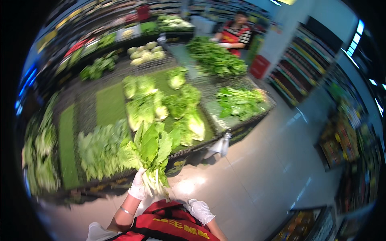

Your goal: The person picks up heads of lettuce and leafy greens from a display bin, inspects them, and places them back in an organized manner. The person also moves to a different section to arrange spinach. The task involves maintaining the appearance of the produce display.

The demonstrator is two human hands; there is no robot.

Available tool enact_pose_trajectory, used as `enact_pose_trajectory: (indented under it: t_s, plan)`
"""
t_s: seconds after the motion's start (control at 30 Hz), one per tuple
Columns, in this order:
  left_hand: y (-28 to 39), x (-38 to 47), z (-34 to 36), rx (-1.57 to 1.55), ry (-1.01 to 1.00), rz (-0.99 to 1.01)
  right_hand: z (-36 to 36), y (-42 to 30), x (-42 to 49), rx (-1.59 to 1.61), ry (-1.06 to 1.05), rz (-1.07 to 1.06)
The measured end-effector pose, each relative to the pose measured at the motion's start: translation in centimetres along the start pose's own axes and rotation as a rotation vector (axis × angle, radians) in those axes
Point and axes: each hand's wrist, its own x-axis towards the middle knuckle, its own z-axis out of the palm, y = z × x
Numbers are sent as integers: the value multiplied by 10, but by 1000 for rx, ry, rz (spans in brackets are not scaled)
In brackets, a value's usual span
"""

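My left hand (139, 183), in a white glove, is closed around the pale stems of a bunch of leafy greens (153, 150). The bunch's broad leaves point away from me, over the front edge of a produce display stand (184, 152). My right hand (199, 211), also gloved in white, is beside the red vest (169, 223) on my body; whether its fingers hold anything is unclear. Beyond the bunch, heads of napa cabbage or lettuce (141, 108) lie on green matting, with a row of pale green leaves (104, 147) to their left.
More leafy greens (239, 102) and a large heap of darker greens (215, 55) lie at the stand's right. Behind them a person (236, 34) in a red vest handles greens. White plastic bags (221, 144) hang from the stand's corner. Shelves (301, 63) and crates (301, 224) stand across the tiled floor.
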Motion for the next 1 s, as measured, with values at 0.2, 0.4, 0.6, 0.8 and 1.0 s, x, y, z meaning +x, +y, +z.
enact_pose_trajectory:
  t_s: [0.2,0.4,0.6,0.8,1.0]
  plan:
    - [-34,-43,16,-154,165,376,-16,46,47,208,-198,-320]
    - [-35,-77,-1,-262,135,567,-20,38,104,440,-403,-340]
    - [-14,-58,-31,-384,136,724,-24,33,176,640,-476,-89]
    - [11,-42,-65,-524,242,808,-58,33,287,967,-219,59]
    - [31,-64,-80,-440,308,1023,-76,17,424,733,125,-142]
